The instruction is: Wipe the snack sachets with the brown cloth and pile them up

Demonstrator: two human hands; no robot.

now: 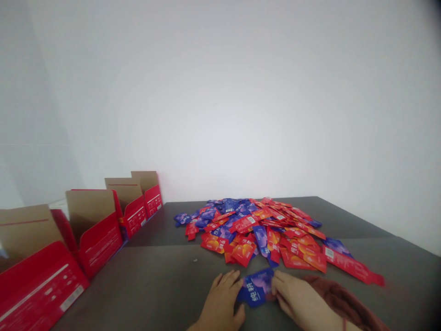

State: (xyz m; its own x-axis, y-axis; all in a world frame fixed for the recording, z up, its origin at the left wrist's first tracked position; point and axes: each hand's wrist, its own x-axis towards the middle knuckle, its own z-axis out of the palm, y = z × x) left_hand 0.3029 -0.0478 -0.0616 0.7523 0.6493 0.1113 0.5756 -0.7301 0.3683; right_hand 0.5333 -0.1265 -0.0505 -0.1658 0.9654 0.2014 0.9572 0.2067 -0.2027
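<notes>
A flat blue and purple pouch [255, 288] with white characters lies on the dark table between my hands. My left hand [223, 296] is at its left edge, fingers over the edge and thumb by the lower corner, holding it. My right hand [298, 294] is closed at the pouch's right edge. A brown cloth [339, 296] runs out from beneath the right hand, and a small brown bit shows by its fingertips against the pouch. The right palm and most of the grip are hidden.
Beyond my hands spreads a heap of red-orange pouches [246, 250] and blue pouches [225, 232]. One long red pouch [351, 266] lies at the right. Along the left stand several red cardboard boxes [101, 246] with raised brown flaps. A white wall [220, 101] rises behind the table [158, 262].
</notes>
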